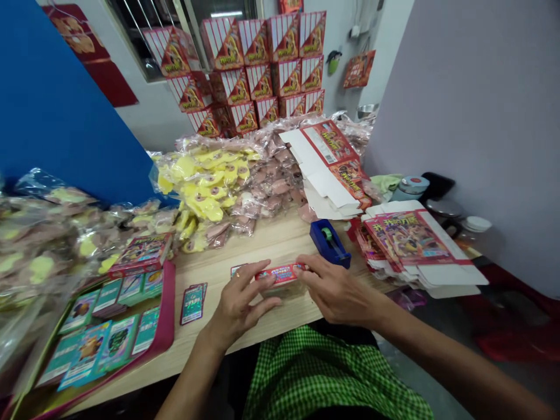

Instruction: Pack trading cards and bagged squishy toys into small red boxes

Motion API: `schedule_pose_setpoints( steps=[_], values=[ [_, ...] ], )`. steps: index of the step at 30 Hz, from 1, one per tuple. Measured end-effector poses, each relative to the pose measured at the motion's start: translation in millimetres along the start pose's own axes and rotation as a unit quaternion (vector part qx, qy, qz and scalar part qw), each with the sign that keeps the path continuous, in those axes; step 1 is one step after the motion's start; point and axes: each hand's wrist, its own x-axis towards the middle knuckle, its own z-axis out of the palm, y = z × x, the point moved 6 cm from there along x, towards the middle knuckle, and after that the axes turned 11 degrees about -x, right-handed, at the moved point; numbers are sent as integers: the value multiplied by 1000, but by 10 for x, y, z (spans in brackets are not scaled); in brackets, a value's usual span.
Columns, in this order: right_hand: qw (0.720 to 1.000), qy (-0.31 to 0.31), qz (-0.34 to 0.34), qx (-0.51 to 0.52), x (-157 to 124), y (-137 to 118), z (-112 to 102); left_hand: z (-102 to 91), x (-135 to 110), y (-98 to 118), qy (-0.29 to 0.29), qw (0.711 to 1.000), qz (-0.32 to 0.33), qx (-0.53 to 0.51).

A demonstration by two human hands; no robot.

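A small red printed box [280,274] lies on the wooden table [245,245] near its front edge. My left hand [238,303] grips the box's left end with thumb and fingers curled round it. My right hand [335,290] holds its right end, fingers closed on it. Beside my left hand lies a small stack of green-backed cards [192,303].
A blue tape dispenser [329,242] stands just behind my right hand. Flat red box blanks [411,242] are piled at right and further back [332,169]. Bags of yellow and pink items [214,186] fill the back, assembled boxes [258,70] behind. A pink tray of cards [166,326] sits left.
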Motion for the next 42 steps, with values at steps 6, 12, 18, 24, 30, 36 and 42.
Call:
schedule_pose_setpoints(
  steps=[6, 12, 18, 24, 30, 36, 42],
  values=[
    [983, 107, 116, 89, -224, 244, 11, 58, 33, 207, 37, 998, 23, 51],
    [834, 8, 545, 80, -731, 1137, 112, 199, -1, 560, 41, 998, 15, 43],
    [768, -27, 610, 194, -868, 1276, 427, 316, 69, 604, 52, 999, 3, 12],
    [735, 15, 626, 258, -1050, 1166, 487, 295, 31, 566, 51, 999, -10, 5],
    [767, 68, 611, 185, -1216, 1031, 424, 276, 54, 548, 36, 999, -15, 4],
    [840, 93, 493, 205, -887, 380, -133, 257, 125, 535, 47, 998, -34, -20],
    [768, 51, 419, 482, -422, -224, -32, 276, 82, 532, 82, 994, -59, -52]
  ],
)
